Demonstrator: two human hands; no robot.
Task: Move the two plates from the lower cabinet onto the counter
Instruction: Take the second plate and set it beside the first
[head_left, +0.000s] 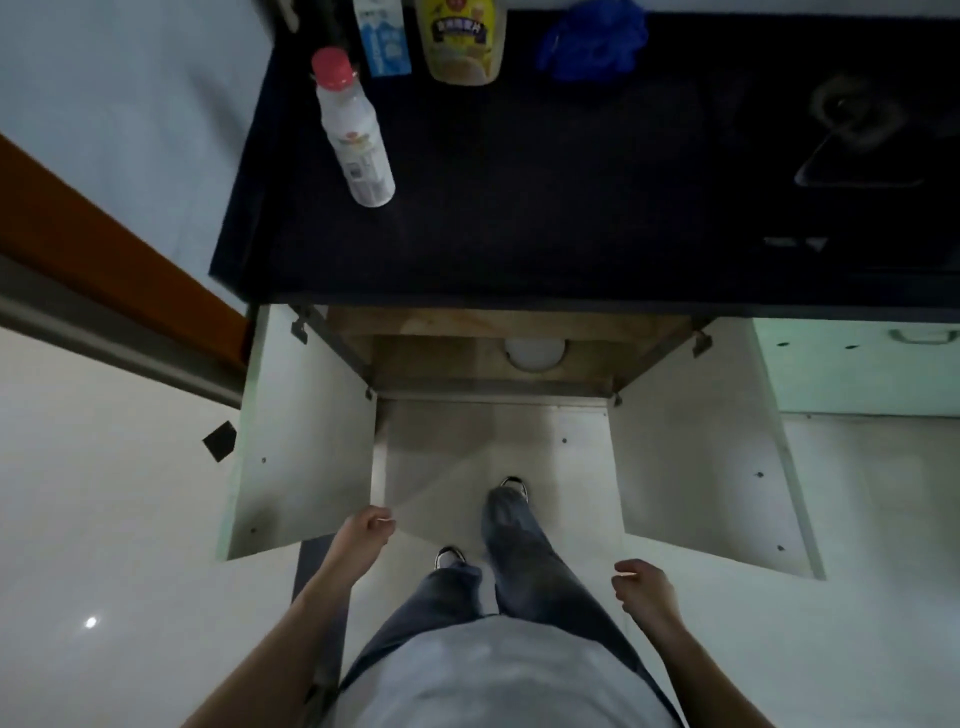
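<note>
The lower cabinet stands open below the dark counter, both its doors swung out toward me. On the wooden shelf inside, the round white edge of a plate shows; the counter's front edge hides most of it, and I cannot tell whether it is one plate or two stacked. My left hand hangs by the free edge of the left door, fingers loosely curled, holding nothing. My right hand hangs near the right door, fingers loosely curled and empty.
On the counter's far left stand a white bottle with a pink cap, a blue-and-white carton and a yellow jar. A blue cloth lies at the back. A hob takes up the counter's right. My legs stand between the doors.
</note>
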